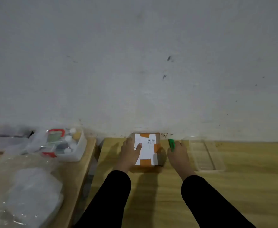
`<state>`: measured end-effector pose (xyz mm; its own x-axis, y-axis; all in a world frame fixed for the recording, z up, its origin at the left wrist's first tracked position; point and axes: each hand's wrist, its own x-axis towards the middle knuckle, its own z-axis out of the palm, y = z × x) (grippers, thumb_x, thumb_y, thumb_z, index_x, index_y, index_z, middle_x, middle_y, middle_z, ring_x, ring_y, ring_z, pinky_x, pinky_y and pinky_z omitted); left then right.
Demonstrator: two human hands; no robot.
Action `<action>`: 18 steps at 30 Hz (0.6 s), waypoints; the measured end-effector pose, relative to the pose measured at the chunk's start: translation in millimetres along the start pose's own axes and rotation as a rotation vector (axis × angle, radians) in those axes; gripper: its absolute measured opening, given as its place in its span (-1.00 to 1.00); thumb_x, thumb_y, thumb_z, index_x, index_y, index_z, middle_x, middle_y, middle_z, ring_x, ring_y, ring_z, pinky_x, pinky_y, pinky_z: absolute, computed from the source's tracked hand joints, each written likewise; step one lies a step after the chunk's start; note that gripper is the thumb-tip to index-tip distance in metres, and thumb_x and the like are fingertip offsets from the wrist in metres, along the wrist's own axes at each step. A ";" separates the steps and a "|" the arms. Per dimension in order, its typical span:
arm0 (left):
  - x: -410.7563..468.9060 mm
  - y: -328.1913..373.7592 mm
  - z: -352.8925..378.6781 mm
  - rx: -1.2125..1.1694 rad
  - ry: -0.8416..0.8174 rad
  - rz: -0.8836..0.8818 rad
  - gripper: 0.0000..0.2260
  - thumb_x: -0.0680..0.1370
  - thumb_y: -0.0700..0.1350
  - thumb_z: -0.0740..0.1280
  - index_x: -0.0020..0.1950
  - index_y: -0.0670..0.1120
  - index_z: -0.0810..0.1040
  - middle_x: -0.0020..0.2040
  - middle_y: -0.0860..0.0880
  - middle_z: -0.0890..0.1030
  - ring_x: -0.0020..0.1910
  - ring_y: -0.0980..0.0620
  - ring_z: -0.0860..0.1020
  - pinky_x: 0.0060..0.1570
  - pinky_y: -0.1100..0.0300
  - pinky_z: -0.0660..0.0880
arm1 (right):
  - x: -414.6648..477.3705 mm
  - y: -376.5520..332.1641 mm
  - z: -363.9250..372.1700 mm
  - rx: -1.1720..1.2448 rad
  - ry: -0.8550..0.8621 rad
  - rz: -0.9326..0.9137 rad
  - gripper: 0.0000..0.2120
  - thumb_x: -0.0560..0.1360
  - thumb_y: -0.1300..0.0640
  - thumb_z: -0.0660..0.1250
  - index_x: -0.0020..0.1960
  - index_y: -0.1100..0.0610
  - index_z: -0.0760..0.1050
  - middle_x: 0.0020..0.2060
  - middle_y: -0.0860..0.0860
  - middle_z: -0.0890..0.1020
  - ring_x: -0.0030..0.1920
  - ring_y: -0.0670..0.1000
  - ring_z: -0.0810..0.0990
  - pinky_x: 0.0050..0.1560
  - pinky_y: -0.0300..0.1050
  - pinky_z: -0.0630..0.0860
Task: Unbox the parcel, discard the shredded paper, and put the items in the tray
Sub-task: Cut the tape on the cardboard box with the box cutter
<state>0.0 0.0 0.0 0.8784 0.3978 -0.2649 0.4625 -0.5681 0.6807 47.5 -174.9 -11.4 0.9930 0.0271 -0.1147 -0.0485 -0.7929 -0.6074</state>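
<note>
From the head camera, the left hand (129, 152) lies flat and released on the taped cardboard parcel (147, 149), probably to keep it from sliding on the wooden desk (233, 186). The right hand (177, 152) grasps a green cutter (171, 144). The clear plastic tray (205, 155) waits just beside it.

Brown parcel (147, 149) with white label and orange tape; green tool (171, 144); clear tray (205, 153); yellowish wood-grain table (233, 186); black sleeves (113, 195).
</note>
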 end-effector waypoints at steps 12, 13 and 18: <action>21.9 -43.6 58.3 -0.210 0.059 0.007 -0.50 0.62 -0.05 0.15 0.52 0.03 0.04 0.45 -0.03 0.28 0.39 -0.02 0.34 0.04 0.30 0.48 | 24.7 48.9 66.8 -0.009 0.124 0.264 -0.67 0.51 0.17 0.26 0.23 0.27 0.44 0.12 0.21 0.48 0.11 0.23 0.48 0.12 0.12 0.51; 21.7 -43.9 59.1 -0.204 0.064 0.017 -0.50 0.62 -0.06 0.16 0.52 0.03 0.05 0.45 -0.02 0.29 0.38 0.00 0.34 -0.04 0.40 0.43 | 26.3 51.3 67.5 -0.001 0.130 0.272 -0.68 0.50 0.17 0.27 0.23 0.26 0.45 0.11 0.21 0.48 0.09 0.23 0.49 0.11 0.11 0.52; 21.0 -50.1 63.4 -0.210 0.078 0.017 -0.48 0.61 -0.03 0.16 0.53 0.03 0.02 0.48 -0.01 0.25 0.42 0.00 0.30 -0.03 0.38 0.39 | 28.2 51.7 65.3 0.092 0.118 0.325 -0.69 0.47 0.22 0.32 0.20 0.28 0.49 0.05 0.23 0.50 -0.02 0.22 0.54 0.01 0.03 0.52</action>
<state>2.9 -8.9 -82.9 0.8702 0.4485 -0.2039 0.4051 -0.4159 0.8142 66.0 -175.4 -97.4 0.9294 -0.2923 -0.2253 -0.3681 -0.6900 -0.6232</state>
